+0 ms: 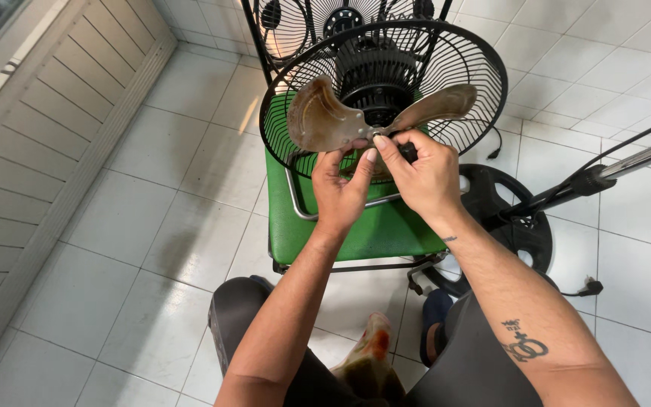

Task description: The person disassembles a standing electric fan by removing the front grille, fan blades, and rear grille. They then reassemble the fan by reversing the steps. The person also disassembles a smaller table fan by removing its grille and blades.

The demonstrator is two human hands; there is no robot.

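Fan blades of grimy translucent brown plastic (325, 120), two lobes showing and any third hidden behind the hands, sit at the hub in front of a round black wire fan guard (476, 75), which rests tilted on a green-seated stool with a chrome tube frame (295, 218), toward the seat's far edge. One person works on it with both hands. The left hand (340, 188) has its fingers closed in a pinch at the hub beneath the blades, apparently to keep them from turning. The right hand (423, 177) curls its fingers tightly around a small dark part at the centre, likely the hub fastener, though the hand hides most of it. A second wire grille (303, 22) stands upright behind the first. To the stool's right, on the white tiled floor (114, 249), lies one black round fan base (521, 226) with a slanting metal pole (627, 162) and a loose power plug (589, 286).
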